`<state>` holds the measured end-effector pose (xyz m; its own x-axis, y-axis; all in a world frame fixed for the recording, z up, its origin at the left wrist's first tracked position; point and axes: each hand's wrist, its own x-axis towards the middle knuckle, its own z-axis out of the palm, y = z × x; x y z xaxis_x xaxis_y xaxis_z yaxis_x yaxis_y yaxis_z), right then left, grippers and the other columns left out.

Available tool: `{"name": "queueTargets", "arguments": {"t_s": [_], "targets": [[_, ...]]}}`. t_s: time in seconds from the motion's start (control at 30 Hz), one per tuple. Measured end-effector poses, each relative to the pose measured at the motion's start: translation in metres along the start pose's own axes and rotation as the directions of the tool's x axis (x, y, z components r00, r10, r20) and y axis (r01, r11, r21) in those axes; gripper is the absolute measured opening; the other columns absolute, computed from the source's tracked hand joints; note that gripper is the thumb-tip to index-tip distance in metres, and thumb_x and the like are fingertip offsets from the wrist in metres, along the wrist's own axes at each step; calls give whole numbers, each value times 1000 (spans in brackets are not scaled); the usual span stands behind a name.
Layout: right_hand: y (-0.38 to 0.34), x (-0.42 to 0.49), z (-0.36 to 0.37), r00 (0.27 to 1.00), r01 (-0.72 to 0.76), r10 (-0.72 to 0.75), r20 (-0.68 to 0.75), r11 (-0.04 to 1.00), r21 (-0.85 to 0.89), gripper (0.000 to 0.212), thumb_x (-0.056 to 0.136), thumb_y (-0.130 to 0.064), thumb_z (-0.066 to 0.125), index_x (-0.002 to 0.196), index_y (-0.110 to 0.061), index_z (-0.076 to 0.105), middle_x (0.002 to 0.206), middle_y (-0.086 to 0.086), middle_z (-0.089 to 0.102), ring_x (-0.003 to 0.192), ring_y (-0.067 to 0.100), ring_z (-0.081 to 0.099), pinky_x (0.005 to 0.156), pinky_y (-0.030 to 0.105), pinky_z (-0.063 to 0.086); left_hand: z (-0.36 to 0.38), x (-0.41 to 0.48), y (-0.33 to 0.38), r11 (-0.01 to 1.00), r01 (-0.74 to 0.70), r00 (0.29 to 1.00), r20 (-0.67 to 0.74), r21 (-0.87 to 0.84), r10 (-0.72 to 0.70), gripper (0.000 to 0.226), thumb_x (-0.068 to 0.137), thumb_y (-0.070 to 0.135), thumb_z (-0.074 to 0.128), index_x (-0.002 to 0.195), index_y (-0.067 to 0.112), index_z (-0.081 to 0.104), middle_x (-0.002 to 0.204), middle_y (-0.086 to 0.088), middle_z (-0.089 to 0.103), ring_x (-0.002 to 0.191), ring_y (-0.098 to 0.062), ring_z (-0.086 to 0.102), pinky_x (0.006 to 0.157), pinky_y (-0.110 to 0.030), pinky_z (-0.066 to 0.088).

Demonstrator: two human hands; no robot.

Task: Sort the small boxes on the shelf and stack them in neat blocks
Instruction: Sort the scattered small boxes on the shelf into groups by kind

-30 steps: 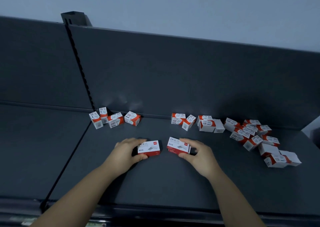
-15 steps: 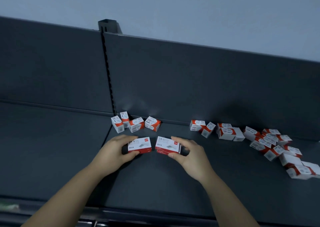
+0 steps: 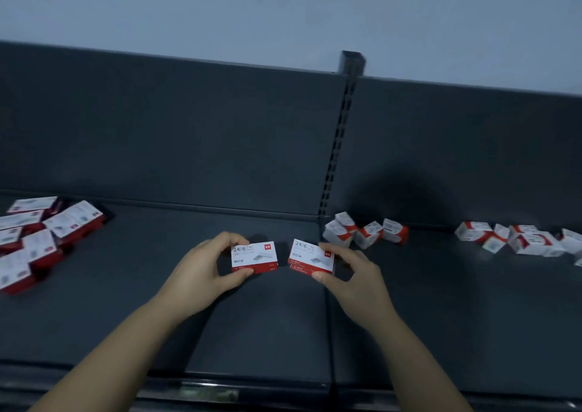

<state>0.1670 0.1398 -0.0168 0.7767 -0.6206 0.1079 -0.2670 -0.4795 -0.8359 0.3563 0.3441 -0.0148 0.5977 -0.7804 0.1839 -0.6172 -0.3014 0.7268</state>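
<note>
The pile of flat boxes at far left is running off the frame edge and is blurred, so its print is unreadable. The cluster at far right is also being cut by the frame. Each palm is hiding the outer end of its box, and I cannot tell whether either box is resting on the shelf or hanging just above it.

The left hand is pinching the left box: the thumb is pressing its near edge and the curled fingers are hooking over its far left corner. The right hand is pinching the right box the same way, thumb on the near edge and fingers on the far right corner. Both boxes are facing up, "24/6" showing, with a narrow gap between them.

The right box is sitting just left of the seam between shelf panels. Small boxes are lying just beyond it, at the foot of the post and against the back panel. Bare shelf is stretching between the left box and the pile, and between the hands and the front edge.
</note>
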Motion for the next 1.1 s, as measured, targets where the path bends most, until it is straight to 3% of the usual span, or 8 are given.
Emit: {"name": "queueTargets", "arguments": {"t_s": [0.27, 0.53, 0.8, 1.1], "targets": [[-56, -16, 63, 999, 33, -34, -28, 999, -37, 52, 79, -18, 80, 111, -51, 56, 103, -24, 56, 102, -9, 52, 86, -2, 32, -63, -26, -43, 999, -31, 999, 28, 13, 31, 39, 76, 28, 81, 104, 40, 57, 108, 25, 65, 105, -5, 60, 91, -36, 50], [-90, -36, 89, 997, 82, -81, 15, 993, -81, 51, 79, -20, 80, 115, -48, 58, 106, -19, 56, 102, -11, 49, 88, -1, 32, -91, -66, -55, 999, 6, 997, -75, -51, -10, 38, 75, 23, 81, 103, 38, 60, 106, 25, 66, 103, -5, 60, 91, -30, 48], [-107, -88, 115, 996, 41, -38, 80, 998, -46, 49, 82, -21, 78, 118, -46, 58, 110, -17, 55, 105, -7, 50, 91, 3, 35, -112, -126, -56, 994, 57, 984, -160, -98, -73, 39, 75, 18, 82, 100, 39, 60, 106, 28, 64, 102, -1, 58, 86, -22, 43], [-130, -122, 152, 996, -7, 12, 90, 999, -54, 47, 85, -24, 75, 122, -45, 56, 113, -16, 52, 108, -8, 46, 90, 3, 34, -142, -163, -76, 992, 75, 987, -137, -105, -89, 41, 75, 19, 82, 102, 41, 59, 106, 29, 63, 103, -1, 58, 86, -23, 44]]}}
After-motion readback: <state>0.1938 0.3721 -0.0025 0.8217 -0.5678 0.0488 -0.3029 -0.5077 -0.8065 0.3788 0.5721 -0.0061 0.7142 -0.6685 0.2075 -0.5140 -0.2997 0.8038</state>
